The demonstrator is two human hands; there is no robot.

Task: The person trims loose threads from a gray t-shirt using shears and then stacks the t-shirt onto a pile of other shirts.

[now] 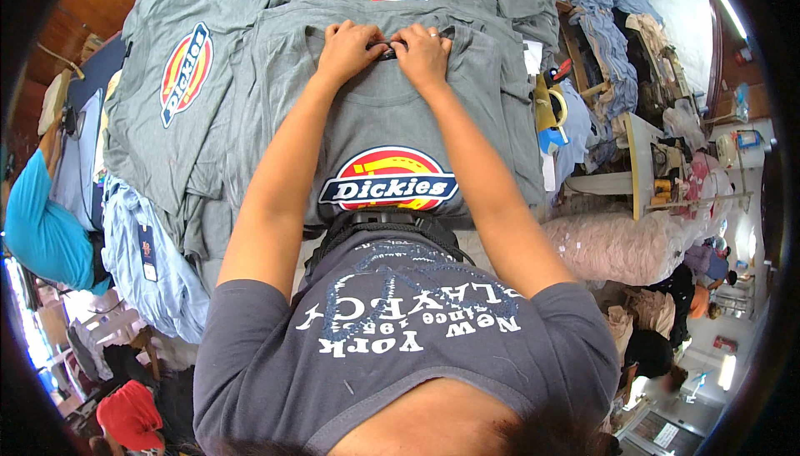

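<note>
Both hands meet at the collar of the grey T-shirt (379,114) laid flat mid-frame, left hand (348,49) and right hand (423,53) each with grip pinching the small dark neck tag (390,50), probably to keep it straight.

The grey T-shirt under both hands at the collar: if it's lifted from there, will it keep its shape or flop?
The grey T-shirt would probably flop: it lies flat, creased and limp. Held only at the collar by the left hand and right hand, its body would likely hang. Pushed, it would likely bunch rather than slide, since it rests on other shirts.
</note>
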